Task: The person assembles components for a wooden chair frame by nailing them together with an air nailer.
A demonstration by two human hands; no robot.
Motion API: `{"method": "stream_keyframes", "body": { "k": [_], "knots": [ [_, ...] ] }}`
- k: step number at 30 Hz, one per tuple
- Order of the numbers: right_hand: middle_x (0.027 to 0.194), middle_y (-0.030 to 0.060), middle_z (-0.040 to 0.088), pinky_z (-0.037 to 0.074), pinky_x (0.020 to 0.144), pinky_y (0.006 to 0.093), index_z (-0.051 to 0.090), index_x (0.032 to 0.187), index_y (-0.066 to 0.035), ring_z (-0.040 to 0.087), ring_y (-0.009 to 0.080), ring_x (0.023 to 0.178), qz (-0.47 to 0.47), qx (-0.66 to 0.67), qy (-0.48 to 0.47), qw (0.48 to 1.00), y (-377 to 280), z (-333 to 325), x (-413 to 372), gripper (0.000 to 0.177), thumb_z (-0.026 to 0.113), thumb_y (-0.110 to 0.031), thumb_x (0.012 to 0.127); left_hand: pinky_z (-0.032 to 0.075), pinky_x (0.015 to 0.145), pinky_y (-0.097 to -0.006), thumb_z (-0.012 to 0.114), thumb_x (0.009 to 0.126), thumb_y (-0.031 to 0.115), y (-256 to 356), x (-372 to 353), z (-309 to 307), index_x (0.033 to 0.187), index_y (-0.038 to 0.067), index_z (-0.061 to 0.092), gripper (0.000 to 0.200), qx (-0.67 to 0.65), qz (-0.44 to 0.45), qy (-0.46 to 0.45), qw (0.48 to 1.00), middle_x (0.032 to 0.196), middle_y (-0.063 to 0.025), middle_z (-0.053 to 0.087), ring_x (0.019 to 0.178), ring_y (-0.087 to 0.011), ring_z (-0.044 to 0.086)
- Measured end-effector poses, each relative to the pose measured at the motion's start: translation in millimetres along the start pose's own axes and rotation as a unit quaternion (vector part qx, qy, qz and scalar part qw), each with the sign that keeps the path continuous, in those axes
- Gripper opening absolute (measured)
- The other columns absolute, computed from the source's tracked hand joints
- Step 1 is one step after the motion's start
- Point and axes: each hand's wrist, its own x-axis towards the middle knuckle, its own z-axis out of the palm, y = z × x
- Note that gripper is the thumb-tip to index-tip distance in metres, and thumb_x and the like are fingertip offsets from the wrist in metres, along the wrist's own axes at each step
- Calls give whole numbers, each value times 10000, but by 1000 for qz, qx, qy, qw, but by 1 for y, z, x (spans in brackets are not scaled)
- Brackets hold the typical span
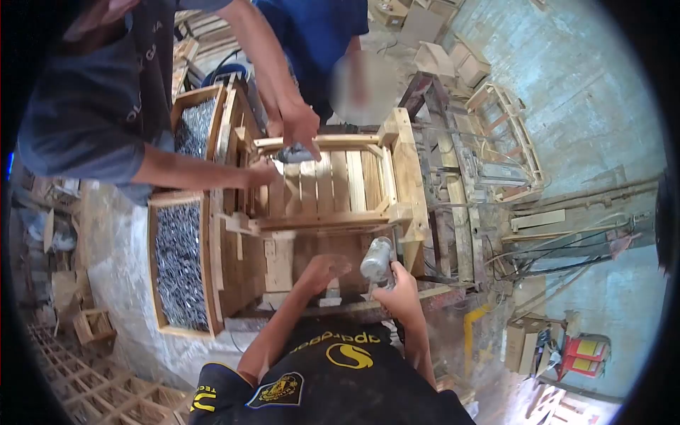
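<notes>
My right hand (400, 292) is wrapped round the handle of a power driver (377, 258) with a pale, rounded body. The tool is beside the near right corner of a wooden frame (319, 224), close to its leg. My left hand (327, 269) is slightly blurred, its fingers stretched to the right and nothing visible in them. It hovers just on the near side of the frame, over the wooden workbench (244, 283). Slats (338, 180) show inside the frame, which has a wide board (409, 170) at its right end.
Across the frame, a co-worker's hands hold another driver (296, 154). A second person in blue (312, 42) stands behind. On the left are a wooden box (207, 262) of metal screws or nails and a similar box (177, 113). Cartons (520, 347) sit at lower right.
</notes>
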Motion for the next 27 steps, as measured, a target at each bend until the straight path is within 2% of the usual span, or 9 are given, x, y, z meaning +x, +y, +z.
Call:
{"method": "stream_keyframes", "body": {
  "k": [3, 4, 7, 10, 12, 19, 23, 26, 27],
  "knots": [
    [904, 183, 640, 506, 798, 348, 554, 1152, 59, 634, 236, 845, 55, 129, -51, 989, 6, -25, -4, 558, 682, -47, 619, 564, 765, -326, 439, 1035, 169, -6, 1, 21, 1110, -88, 583, 304, -12, 10, 19, 1000, 988, -209, 689, 851, -256, 678],
    [891, 171, 639, 505, 793, 337, 558, 1145, 58, 630, 215, 836, 69, 181, -60, 979, 8, -33, -6, 544, 679, -19, 620, 542, 685, -282, 469, 1036, 217, -5, 2, 34, 1029, -52, 600, 299, 18, 23, 51, 998, 949, -166, 698, 751, -186, 654],
    [865, 23, 602, 473, 756, 257, 578, 1128, 30, 578, 101, 834, -131, 29, -36, 990, 29, -61, 5, 485, 623, 75, 647, 480, 566, -227, 528, 1020, 260, -10, 21, 51, 988, 6, 611, 270, 4, 62, 80, 995, 895, -107, 701, 669, -116, 616],
    [992, 61, 661, 480, 809, 280, 594, 1177, 35, 593, 111, 900, -127, 81, -103, 983, 28, -90, 13, 469, 743, -41, 739, 374, 465, -195, 570, 1003, 297, 4, 32, 86, 939, 44, 609, 264, -42, 35, 103, 993, 773, -27, 647, 565, -57, 519],
    [1011, 77, 696, 492, 818, 285, 627, 1153, 32, 615, 108, 899, -98, 101, -138, 980, 38, -104, 26, 449, 802, -166, 790, 320, 444, -193, 576, 994, 344, 8, 46, 100, 969, 43, 580, 302, -107, -7, 58, 993, 721, 7, 566, 535, -48, 447],
    [919, 57, 716, 511, 770, 281, 679, 1054, 21, 635, 91, 832, 5, 53, -122, 991, 25, -136, 81, 362, 805, -198, 794, 263, 428, -208, 547, 1003, 377, 15, 92, 127, 1001, 53, 546, 324, -239, -52, 6, 970, 644, 51, 407, 497, -47, 316],
    [928, 85, 728, 518, 760, 289, 686, 1051, 34, 648, 101, 824, 47, -1, -191, 980, 12, -154, 128, 371, 807, -192, 783, 250, 424, -214, 513, 1025, 342, 26, 116, 142, 939, 34, 556, 322, -246, -87, 90, 961, 599, 61, 365, 469, -58, 298],
    [938, 113, 730, 529, 775, 297, 698, 1045, 11, 658, 106, 836, -32, -59, -211, 975, 6, -166, 163, 343, 804, -159, 767, 232, 419, -228, 507, 1029, 328, 41, 130, 154, 908, 33, 552, 322, -265, -116, 107, 951, 585, 67, 349, 456, -58, 282],
    [992, 126, 712, 532, 788, 304, 654, 1119, -1, 660, 130, 870, 0, -51, -201, 978, 2, -168, 170, 419, 808, -146, 757, 230, 419, -230, 509, 1028, 330, 45, 134, 159, 907, 34, 550, 323, -280, -123, 114, 945, 586, 68, 350, 456, -58, 280]
  ]
}}
